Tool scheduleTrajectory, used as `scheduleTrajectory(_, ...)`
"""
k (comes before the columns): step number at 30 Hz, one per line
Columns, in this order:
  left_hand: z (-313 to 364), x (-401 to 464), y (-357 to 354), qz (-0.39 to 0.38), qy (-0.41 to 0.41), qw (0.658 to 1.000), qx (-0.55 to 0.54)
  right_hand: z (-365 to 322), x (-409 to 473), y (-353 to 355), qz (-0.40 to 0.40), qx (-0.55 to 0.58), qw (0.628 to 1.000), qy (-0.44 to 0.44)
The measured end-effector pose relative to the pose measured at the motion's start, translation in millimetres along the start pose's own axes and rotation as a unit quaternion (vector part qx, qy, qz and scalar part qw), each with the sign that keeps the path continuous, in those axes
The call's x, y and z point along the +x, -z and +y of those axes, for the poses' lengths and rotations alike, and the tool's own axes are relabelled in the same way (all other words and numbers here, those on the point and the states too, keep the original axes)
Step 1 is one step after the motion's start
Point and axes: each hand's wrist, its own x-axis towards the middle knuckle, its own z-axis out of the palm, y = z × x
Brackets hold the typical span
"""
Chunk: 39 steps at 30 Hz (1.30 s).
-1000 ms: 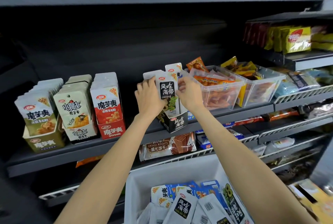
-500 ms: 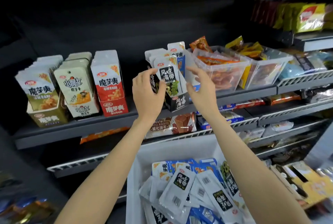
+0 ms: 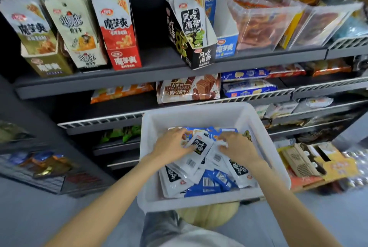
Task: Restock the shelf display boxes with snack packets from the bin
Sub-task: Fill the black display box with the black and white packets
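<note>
A white plastic bin [image 3: 199,110] sits low in front of me, full of white packets with black labels and blue packets [image 3: 217,182]. Both my hands are down inside it. My left hand [image 3: 171,147] pinches a black-label seaweed packet [image 3: 199,145] on top of the pile. My right hand [image 3: 237,148] has its fingers curled onto a white packet [image 3: 216,154] beside it. Up on the shelf stands the black display box [image 3: 201,56], partly filled with upright seaweed packets [image 3: 191,22]. A blue display box [image 3: 226,46] stands right of it, nearly empty.
Three full display boxes [image 3: 79,28] stand at the shelf's left. Clear tubs [image 3: 262,20] of orange snacks sit to the right. A wafer bag [image 3: 189,89] and biscuit packs lie on the shelf below. Cardboard packs [image 3: 310,161] are stacked at the bin's right.
Both hands left the black display box on the shelf and came down into the bin, where they now hold packets. My view tilted downward.
</note>
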Motion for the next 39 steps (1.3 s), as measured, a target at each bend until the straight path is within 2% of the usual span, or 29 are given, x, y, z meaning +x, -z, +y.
scheduleTrajectory(2,4,-1,-18,-0.023,0.003,0.999,0.043,6,-7,-9,-0.062,-0.052,0.995,-0.049)
scheduleTrajectory(4,11,1,-31,-0.038,0.0,0.996,0.081,9,-11,-14,-0.096,-0.055,0.991,-0.07)
scheduleTrajectory(7,21,5,-42,-0.066,0.003,0.986,0.156,14,-10,-14,-0.12,-0.028,0.99,-0.072)
scheduleTrajectory(10,20,8,-43,-0.099,0.023,0.982,0.162,15,-13,-11,-0.136,-0.003,0.988,-0.071)
scheduleTrajectory(12,18,9,-35,-0.127,0.025,0.984,0.123,16,-16,-11,-0.083,0.03,0.992,-0.093)
scheduleTrajectory(15,13,5,-17,-0.097,0.009,0.995,-0.001,20,-21,-4,0.085,0.095,0.984,-0.127)
scheduleTrajectory(17,10,4,-7,-0.014,0.026,0.999,-0.028,21,-27,6,0.132,0.29,0.938,-0.139)
scheduleTrajectory(18,6,4,-4,0.02,0.038,0.999,-0.028,19,-32,11,0.13,0.41,0.892,-0.138)
scheduleTrajectory(20,0,1,0,0.053,0.066,0.995,-0.055,10,-40,22,0.095,0.567,0.808,-0.13)
scheduleTrajectory(23,-8,1,0,0.08,0.106,0.975,-0.18,4,-40,22,0.039,0.647,0.753,-0.114)
scheduleTrajectory(26,-10,0,3,0.091,0.147,0.912,-0.372,4,-36,18,0.028,0.671,0.73,-0.127)
scheduleTrajectory(28,-6,-4,9,0.087,0.15,0.879,-0.444,5,-35,19,0.013,0.672,0.73,-0.123)
scheduleTrajectory(30,1,-9,17,0.099,0.134,0.856,-0.49,8,-35,24,-0.031,0.679,0.731,-0.062)
scheduleTrajectory(31,5,-11,23,0.112,0.125,0.846,-0.507,8,-36,28,-0.056,0.667,0.742,-0.024)
scheduleTrajectory(33,12,-13,39,0.147,0.098,0.83,-0.529,6,-35,41,-0.054,0.593,0.803,0.016)
scheduleTrajectory(36,24,-10,72,0.213,0.043,0.821,-0.528,-3,-26,72,0.081,0.438,0.895,0.02)
scheduleTrajectory(37,28,-7,85,0.232,0.023,0.818,-0.526,-4,-21,85,0.123,0.38,0.916,0.033)
scheduleTrajectory(39,37,1,112,0.264,-0.013,0.817,-0.512,-10,-13,115,0.194,0.301,0.931,0.068)
